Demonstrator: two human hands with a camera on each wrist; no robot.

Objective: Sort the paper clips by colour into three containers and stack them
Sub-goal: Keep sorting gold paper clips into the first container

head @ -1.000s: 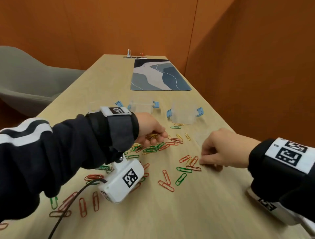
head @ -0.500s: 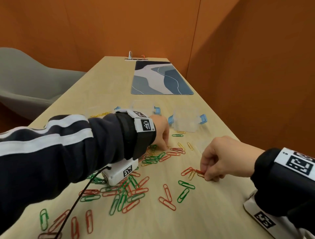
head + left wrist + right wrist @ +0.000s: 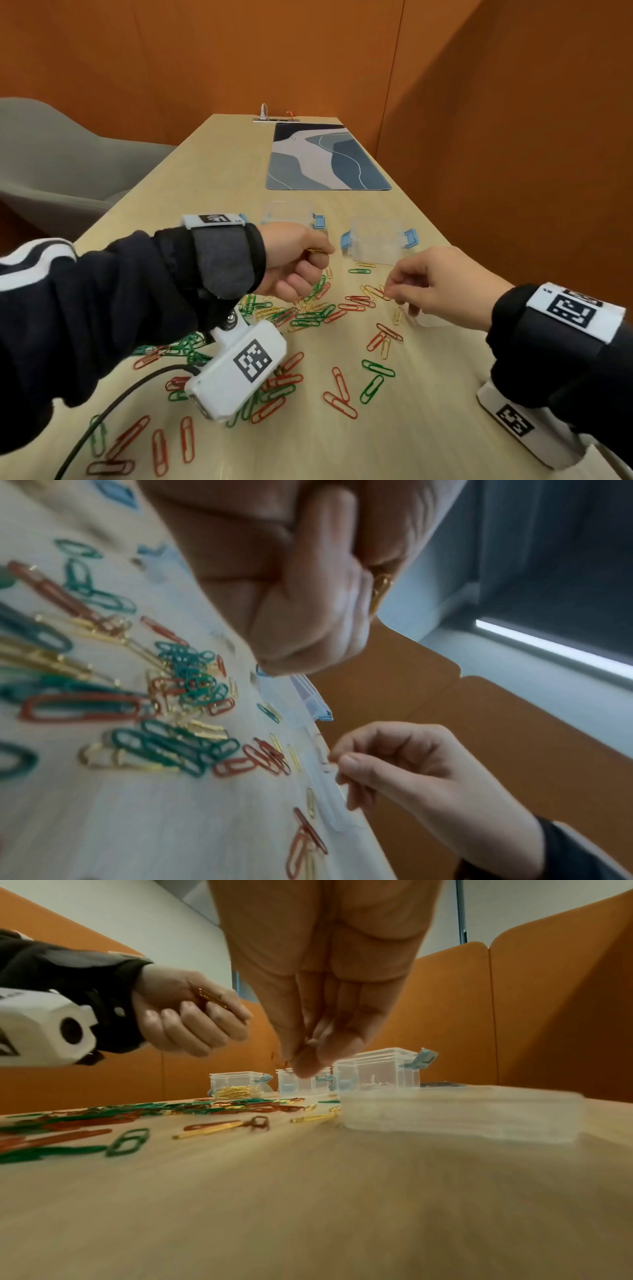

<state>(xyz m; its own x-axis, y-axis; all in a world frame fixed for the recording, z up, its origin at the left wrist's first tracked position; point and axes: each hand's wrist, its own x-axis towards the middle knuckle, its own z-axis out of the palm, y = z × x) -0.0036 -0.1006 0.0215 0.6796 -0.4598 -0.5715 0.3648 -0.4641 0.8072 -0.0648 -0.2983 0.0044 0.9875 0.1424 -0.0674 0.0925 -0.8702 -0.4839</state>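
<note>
Red, green and gold paper clips (image 3: 308, 315) lie scattered over the wooden table (image 3: 428, 428). My left hand (image 3: 320, 255) hovers above the pile and grips several gold clips (image 3: 378, 593) in curled fingers. To its right, my right hand (image 3: 390, 294) is raised just off the table and pinches a thin red clip (image 3: 287, 1062) at its fingertips. Three clear boxes with blue latches stand beyond: the left box (image 3: 236, 1087) holds gold clips, then the middle box (image 3: 287, 212) and the right box (image 3: 375, 245). My left arm hides the left box in the head view.
A clear lid (image 3: 428, 320) lies flat beside my right hand. A blue patterned desk mat (image 3: 325, 157) covers the far end of the table. A grey chair (image 3: 51, 164) stands at the left, and orange walls close off the back and right. The wrist camera's cable (image 3: 113, 404) trails across the near-left clips.
My left hand has lifted off the pile with gold clips in it. My right hand has risen from the table and moved farther away, toward the boxes, with the red clip.
</note>
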